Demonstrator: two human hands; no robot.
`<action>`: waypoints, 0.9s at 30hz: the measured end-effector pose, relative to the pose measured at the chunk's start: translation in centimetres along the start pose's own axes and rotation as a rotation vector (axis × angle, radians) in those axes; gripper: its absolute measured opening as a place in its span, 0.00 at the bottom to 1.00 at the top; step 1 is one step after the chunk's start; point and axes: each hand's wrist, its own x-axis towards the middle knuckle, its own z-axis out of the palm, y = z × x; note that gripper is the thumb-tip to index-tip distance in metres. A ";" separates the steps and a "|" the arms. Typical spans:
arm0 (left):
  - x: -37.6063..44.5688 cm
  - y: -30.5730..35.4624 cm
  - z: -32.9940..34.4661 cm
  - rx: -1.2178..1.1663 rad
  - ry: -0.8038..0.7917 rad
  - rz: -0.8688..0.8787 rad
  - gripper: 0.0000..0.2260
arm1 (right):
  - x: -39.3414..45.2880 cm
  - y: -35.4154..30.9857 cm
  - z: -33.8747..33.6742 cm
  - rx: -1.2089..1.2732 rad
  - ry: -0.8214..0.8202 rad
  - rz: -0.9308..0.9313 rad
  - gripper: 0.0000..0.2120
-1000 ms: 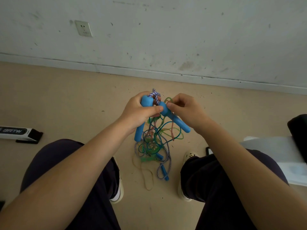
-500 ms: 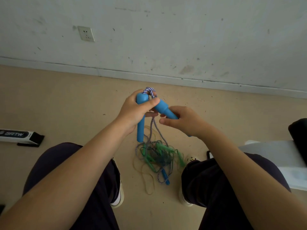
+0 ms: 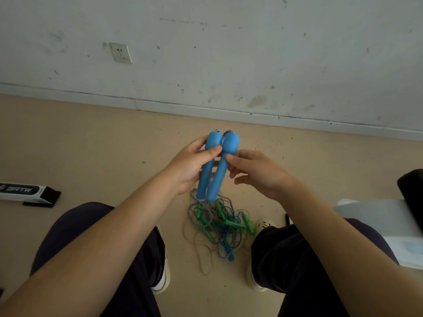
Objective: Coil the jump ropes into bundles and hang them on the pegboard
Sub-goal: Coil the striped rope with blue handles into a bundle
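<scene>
A scuffed, grey-white wall (image 3: 229, 53) fills the upper part of the view, marked with dark specks and smudges, and a pale skirting strip runs along its foot where it meets the floor (image 3: 91, 145), a tan surface dotted with small bits of dirt. A white wall socket (image 3: 120, 53) sits low on the wall at the left. The person is seated, with dark trouser legs (image 3: 96, 248) spread at the bottom of the view and both bare forearms reaching forward between them. At the right edge lies a pale flat sheet (image 3: 377, 220) with something black (image 3: 412, 195) above it, too cropped to identify. On the floor at the left lies a long white and black box (image 3: 27, 193) with lettering on it. Two light shoes show beside the inner trouser legs. Between the feet on the floor lies a tangled heap of jump ropes (image 3: 222, 225), with green handles, blue and green cords, a blue-and-white braided cord and a thin tan loop. Above that heap, two blue handles (image 3: 216, 165) are held side by side, upright and touching. The left hand (image 3: 190, 165) is wrapped around them with the thumb pressed across the front, while the right hand (image 3: 258, 172) is loosely curled, its fingertips touching the right-hand handle. The braided cord hangs from the lower ends of the handles into the heap.
</scene>
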 end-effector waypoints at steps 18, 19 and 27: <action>-0.9 0.4 -0.6 0.409 -0.427 -0.020 0.15 | -0.7 -1.5 -0.9 -0.259 0.203 -0.317 0.18; -1.0 0.3 -0.4 0.396 -0.440 -0.031 0.14 | -0.8 -1.6 -0.5 -0.279 0.161 -0.316 0.22; -0.9 0.0 -0.4 0.519 -0.436 -0.134 0.15 | -0.4 -1.0 0.7 -0.303 0.064 -0.303 0.20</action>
